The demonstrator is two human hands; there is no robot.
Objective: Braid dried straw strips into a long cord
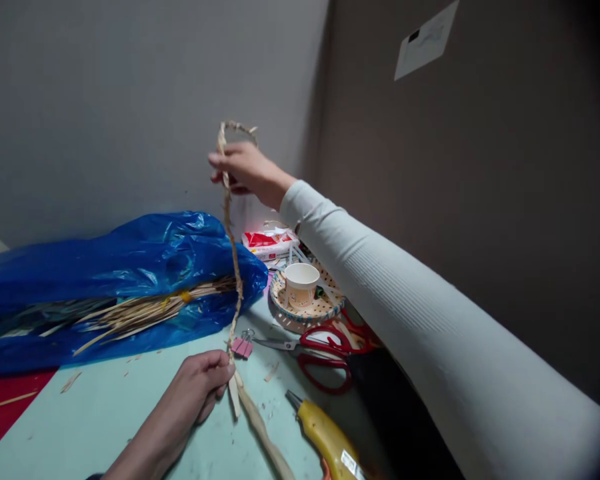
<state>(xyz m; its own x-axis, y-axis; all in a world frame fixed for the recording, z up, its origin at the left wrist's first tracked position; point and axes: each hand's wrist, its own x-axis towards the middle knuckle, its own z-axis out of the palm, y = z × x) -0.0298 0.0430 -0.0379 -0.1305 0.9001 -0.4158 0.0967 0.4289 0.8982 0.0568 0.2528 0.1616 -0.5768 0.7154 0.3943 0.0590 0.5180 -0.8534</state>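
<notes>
Over the pale green tabletop [75, 420], I've got the right hand [247, 167] up high, pinching the twisted cord [237, 267] below its looped top, the left hand [200, 380] closed on it lower down beside the pink clip [242, 347], presumably to stretch it between them.

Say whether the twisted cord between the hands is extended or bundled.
Extended: the twisted cord runs from the raised right hand down to the left hand; only its top curls.

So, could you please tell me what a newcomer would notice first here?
Probably the twisted fibre cord, held between the raised right hand and the lower left hand. Next, the shiny blue plastic on the left, then the red-handled scissors right of centre.
</notes>
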